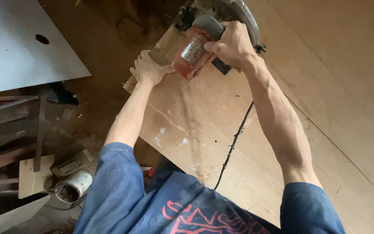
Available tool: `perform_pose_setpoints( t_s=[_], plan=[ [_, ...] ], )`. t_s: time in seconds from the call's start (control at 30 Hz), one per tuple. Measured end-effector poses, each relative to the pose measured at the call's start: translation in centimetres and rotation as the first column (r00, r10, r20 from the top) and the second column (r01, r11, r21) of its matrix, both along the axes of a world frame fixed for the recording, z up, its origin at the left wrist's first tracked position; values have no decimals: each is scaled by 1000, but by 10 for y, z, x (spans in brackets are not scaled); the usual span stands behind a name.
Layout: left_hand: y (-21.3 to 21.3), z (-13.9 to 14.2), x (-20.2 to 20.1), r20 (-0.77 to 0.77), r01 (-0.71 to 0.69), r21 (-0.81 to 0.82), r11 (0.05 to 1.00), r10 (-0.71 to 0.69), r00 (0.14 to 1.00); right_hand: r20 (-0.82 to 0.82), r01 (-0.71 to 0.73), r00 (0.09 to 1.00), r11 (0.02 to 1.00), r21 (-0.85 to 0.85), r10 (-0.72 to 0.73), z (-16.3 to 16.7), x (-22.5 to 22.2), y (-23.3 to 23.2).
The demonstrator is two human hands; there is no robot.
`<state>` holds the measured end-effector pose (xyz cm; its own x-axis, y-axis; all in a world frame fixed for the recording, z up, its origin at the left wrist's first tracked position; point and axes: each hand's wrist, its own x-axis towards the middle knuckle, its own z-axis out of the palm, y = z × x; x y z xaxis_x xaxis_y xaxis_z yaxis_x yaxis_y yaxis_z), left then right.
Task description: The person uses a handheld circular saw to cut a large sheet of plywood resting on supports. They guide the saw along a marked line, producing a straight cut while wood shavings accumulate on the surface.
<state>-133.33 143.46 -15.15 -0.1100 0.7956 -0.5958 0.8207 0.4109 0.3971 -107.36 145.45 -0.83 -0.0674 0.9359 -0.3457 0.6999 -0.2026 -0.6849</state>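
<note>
The person leans over a large plywood sheet [221, 130] that runs from the lower right up toward the top of the view, both arms stretched out ahead. The right hand [232, 43] is closed tight around the grey top handle of a circular saw [208, 41], whose dusty red body and dark blade guard sit on the sheet near its far end. The left hand [149, 69] lies open and flat, palm down, on the sheet's left edge just beside the saw, fingers spread and coated in pale sawdust, with the thumb reaching toward the red housing; it grips nothing and only presses on the wood. A black power cord [234, 141] trails from the saw back across the sheet toward the person's body. The person wears a blue shirt [161, 203] with a red print. A second, wider wooden panel [347, 86] lies under and to the right of the sheet. On the left, a grey board [18, 52] with a round hole sits above a brown metal frame [9, 130]. Near the lower left, an open white can [72, 187] lies on its side on the dusty floor among wood offcuts [33, 175].
</note>
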Motion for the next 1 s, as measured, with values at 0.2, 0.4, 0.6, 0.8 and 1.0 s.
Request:
perform_pose_setpoints(
  t_s=[0.2,0.4,0.6,0.8,1.0],
  plan=[
    [-8,-1,1,-47,25,56,998,-22,999,-53,3,999,999,51,0,-4,-2,-4],
    [-18,0,3,-12,10,102,995,-9,1000,-81,-40,995,989,141,52,-7,-8,-1],
    [-27,-2,4,-15,8,151,989,-6,1000,5,-71,997,993,91,71,-7,-23,7],
    [-35,-10,-3,-21,50,193,980,-47,999,-56,-77,995,984,159,87,-11,-32,10],
    [-33,-13,-4,16,38,157,987,-40,999,-48,-64,996,993,96,69,-16,-41,15]
  ],
)
